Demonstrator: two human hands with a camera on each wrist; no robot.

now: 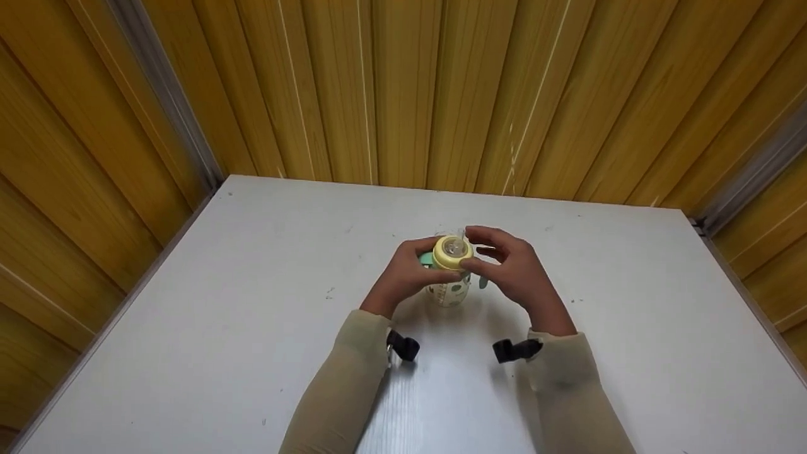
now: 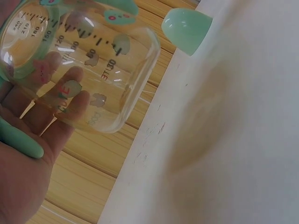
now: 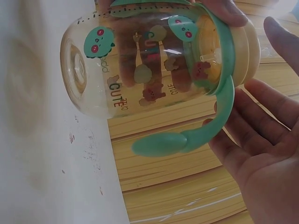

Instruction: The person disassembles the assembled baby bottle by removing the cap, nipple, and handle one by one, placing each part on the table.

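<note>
Counter (image 1: 189, 284): one, lying below.
Grips: two; left grip (image 1: 410, 271) is holding the bottle (image 1: 449, 293), right grip (image 1: 517, 271) is loosely touching its yellow ring (image 3: 250, 51).
Bottle: one, showing between both grips, above the counter.
Handles (image 3: 201, 136): two, green, poking out.
Numbers (image 2: 59, 40): eight, showing in the left wrist view, looking too tiny in the head view.

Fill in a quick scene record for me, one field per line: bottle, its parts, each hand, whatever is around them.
Bottle: clear, with printed stickers, held above the table
Ring: yellow, on the bottle, around a clear nipple
Handles: green, one on each side
Left hand: grips the bottle
Right hand: spread around the ring; firmness of contact unclear
Cap: green, on the table, apart from the bottle
Wall: yellow-brown boards behind the table
</note>
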